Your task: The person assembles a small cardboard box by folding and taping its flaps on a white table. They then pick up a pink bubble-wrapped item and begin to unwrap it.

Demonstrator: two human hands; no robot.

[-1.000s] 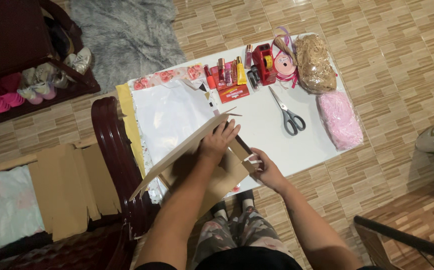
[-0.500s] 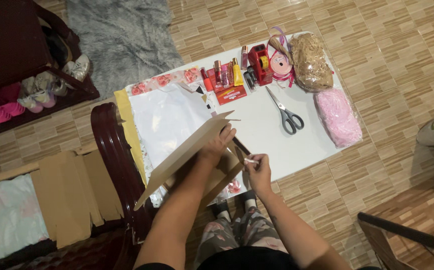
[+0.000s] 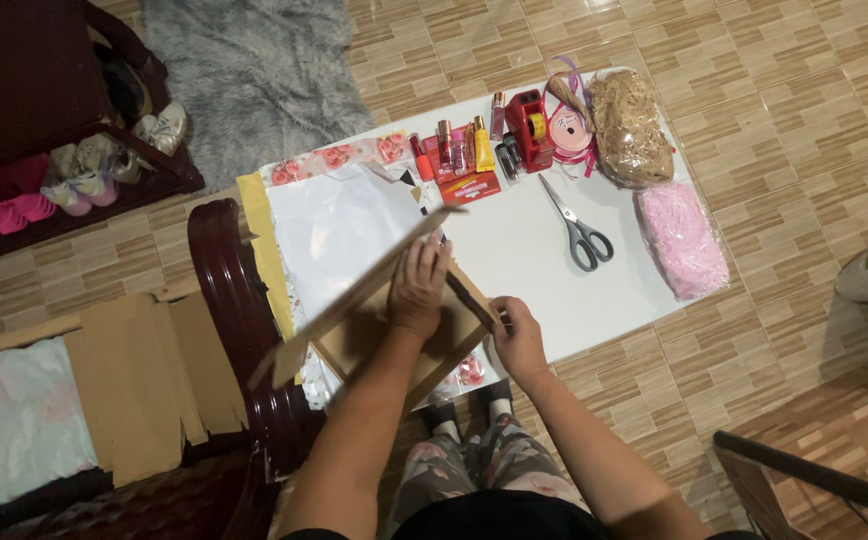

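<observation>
A brown cardboard box (image 3: 374, 335) rests on the near edge of the white table (image 3: 544, 280), its lid flap standing up edge-on toward the left. My left hand (image 3: 419, 285) lies inside the box, pressing down on its inner wall. At the box's right side my right hand (image 3: 517, 335) pinches the side flap. White sheets of paper (image 3: 339, 225) lie just beyond the box.
Scissors (image 3: 579, 232) lie mid-table. Along the far edge sit small cosmetic tubes (image 3: 454, 150), a red tape dispenser (image 3: 529, 128), pink ribbon (image 3: 569, 130), a bag of tan shredded paper (image 3: 629, 125) and a pink one (image 3: 681, 240). A dark wooden chair arm (image 3: 239, 330) stands left.
The lid flap has swung up to nearly edge-on. My left hand went deeper into the box, and my right hand moved in against the box's right side.
</observation>
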